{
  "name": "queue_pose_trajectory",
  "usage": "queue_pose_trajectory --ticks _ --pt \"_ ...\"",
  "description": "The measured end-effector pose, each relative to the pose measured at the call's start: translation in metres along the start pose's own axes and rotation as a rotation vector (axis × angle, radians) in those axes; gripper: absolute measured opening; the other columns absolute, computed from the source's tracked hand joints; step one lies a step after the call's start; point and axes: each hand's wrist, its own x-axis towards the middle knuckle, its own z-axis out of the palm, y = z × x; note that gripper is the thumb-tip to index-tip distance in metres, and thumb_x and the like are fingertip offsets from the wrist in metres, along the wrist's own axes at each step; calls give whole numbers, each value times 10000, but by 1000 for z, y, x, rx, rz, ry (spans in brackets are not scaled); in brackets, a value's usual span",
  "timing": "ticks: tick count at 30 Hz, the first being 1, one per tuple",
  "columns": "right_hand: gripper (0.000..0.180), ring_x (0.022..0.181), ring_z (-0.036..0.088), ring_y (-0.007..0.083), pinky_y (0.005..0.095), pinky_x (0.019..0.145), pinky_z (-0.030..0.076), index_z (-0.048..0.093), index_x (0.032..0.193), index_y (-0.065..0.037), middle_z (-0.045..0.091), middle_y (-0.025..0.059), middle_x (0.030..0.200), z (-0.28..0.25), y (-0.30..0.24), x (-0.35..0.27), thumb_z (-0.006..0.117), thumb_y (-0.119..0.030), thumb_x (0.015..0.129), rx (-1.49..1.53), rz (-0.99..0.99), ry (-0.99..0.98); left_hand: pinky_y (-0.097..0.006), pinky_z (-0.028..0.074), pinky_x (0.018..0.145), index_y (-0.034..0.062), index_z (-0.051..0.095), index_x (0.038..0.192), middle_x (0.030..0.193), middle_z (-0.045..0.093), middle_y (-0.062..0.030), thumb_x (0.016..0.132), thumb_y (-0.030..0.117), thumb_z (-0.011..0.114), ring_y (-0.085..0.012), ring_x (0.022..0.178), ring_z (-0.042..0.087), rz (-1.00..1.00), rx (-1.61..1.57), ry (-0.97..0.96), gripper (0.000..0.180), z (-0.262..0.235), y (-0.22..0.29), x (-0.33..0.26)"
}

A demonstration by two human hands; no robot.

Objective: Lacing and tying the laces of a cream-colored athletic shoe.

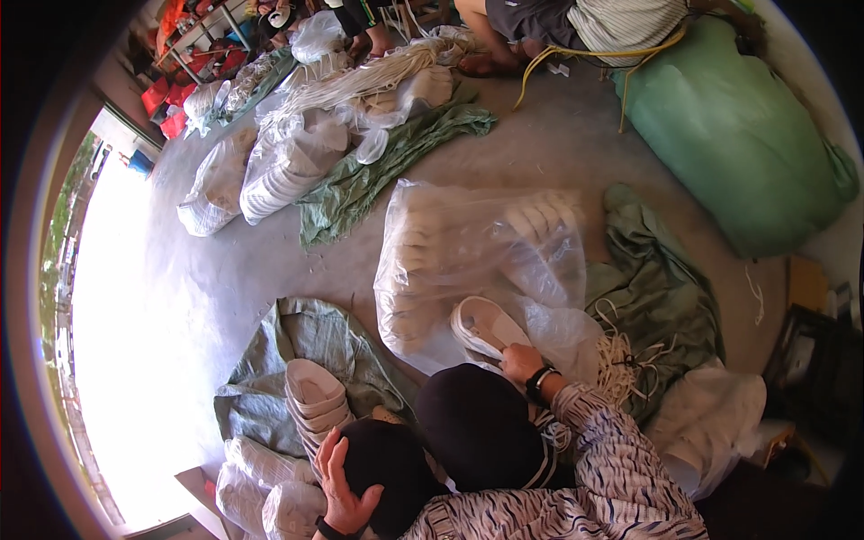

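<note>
My right hand (520, 363) is closed on the near end of a pale canvas-like shoe (480, 322). The shoe lies tilted over the near edge of a clear plastic bag (477, 202) that has rows of similar pale shoes inside. Resting against my dark-clad left knee, my left hand (346, 490) has its fingers apart and holds nothing. Just beyond it leans a nested stack of pale shoes (317, 400) on a green woven sack (297, 333). A tangle of white laces or cords (621, 360) lies right of my right wrist.
Wrapped bundles (270, 495) sit at the lower left. Another green sack (666, 279) spreads on the right, below a large full green sack (729, 135). Farther off lie bagged shoes (292, 162) and cords (369, 81). A seated person (576, 27) is at the top; a bright doorway is left.
</note>
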Motion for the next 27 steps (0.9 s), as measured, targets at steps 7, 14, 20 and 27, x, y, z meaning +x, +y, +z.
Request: queue_pose_trajectory --ticks 7,14,20,27 --pt "182 864 632 232 332 751 488 668 908 -7 661 124 929 -69 57 -100 550 -128 839 823 -11 579 -479 232 1062 11 331 1343 1372 345 -221 730 330 656 -383 1257 328 91 25 -4 764 11 0 8" --pt "318 1055 571 183 344 916 457 506 1206 -5 582 89 1167 -201 20 -194 537 -99 904 1729 -378 732 -470 240 1065 8 319 1357 1385 334 -207 749 287 650 -384 1257 317 157 14 8 746 21 4 12" --pt "317 1063 566 176 329 931 452 501 1211 5 580 94 1169 -280 -64 -228 526 -84 908 1601 -735 633 -454 287 1054 30 310 1377 1387 341 -207 756 251 679 -382 1268 326 166 22 -26 756 10 1 8" --pt "365 1066 573 195 338 925 471 438 1274 8 563 119 1187 -343 -181 -231 477 -114 932 1624 -1150 55 -422 352 1011 23 311 1375 1329 408 -208 788 258 679 -352 1216 419 129 -63 -50 731 -2 1 -4"
